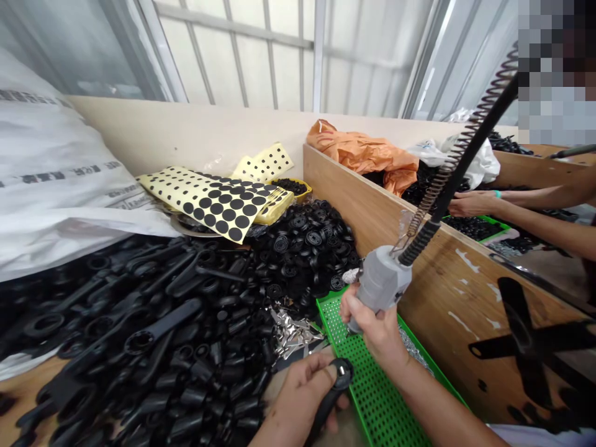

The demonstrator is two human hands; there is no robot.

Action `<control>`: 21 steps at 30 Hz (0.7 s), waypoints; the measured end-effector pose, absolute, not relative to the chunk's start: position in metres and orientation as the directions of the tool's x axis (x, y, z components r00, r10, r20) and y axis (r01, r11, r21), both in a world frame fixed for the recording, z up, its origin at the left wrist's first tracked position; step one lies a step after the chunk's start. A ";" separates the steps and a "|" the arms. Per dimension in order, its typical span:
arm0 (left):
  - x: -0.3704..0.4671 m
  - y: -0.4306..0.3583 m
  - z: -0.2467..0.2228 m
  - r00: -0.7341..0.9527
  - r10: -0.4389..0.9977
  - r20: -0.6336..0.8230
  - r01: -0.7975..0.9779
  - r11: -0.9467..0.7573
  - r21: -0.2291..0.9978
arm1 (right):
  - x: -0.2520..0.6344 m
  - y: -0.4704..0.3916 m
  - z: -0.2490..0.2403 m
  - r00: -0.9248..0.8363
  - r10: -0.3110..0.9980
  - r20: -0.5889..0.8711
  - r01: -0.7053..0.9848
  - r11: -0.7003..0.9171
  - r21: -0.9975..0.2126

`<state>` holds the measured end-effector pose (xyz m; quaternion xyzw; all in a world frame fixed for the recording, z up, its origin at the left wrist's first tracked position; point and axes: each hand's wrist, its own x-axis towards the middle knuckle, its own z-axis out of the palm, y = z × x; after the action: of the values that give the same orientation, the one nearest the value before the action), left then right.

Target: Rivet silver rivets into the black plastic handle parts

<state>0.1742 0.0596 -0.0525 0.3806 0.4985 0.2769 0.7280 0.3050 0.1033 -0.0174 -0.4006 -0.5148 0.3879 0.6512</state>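
Note:
My right hand [372, 326] grips a grey powered screwdriver [379, 282], held upright over a green perforated tray [372, 385]. Its black cable with a coiled spring [459, 152] runs up to the right. My left hand [302, 394] holds a black plastic handle part [333, 388] with a round end facing up, just left of the tray. The screwdriver tip is hidden behind my right hand.
A large heap of black plastic handles [139, 335] fills the left. Round black wheels [307, 248] pile behind the tray, with small metal pieces [293, 332]. Yellow sheets of black dots [214, 202], a white sack [56, 180], a wooden divider [447, 285]. Another person's hands [470, 203] work beyond it.

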 end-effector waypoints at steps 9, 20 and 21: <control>0.175 0.058 -0.035 0.368 0.789 -0.492 -0.011 0.533 0.846 | 0.321 0.076 0.021 0.053 0.911 0.410 -0.111 0.413 -0.904; 0.174 0.059 -0.027 0.385 0.804 -0.454 -0.017 0.498 0.867 | 0.318 0.049 0.027 -0.089 0.929 0.360 -0.119 0.348 -0.930; 0.174 0.058 -0.027 0.386 0.804 -0.452 -0.016 0.496 0.868 | 0.318 0.050 0.026 -0.083 0.932 0.352 -0.134 0.339 -0.931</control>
<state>0.1739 0.0585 -0.0267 0.4141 0.4759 0.2837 0.7222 0.3176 0.0497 0.0258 -0.3465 -0.5757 0.4586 0.5815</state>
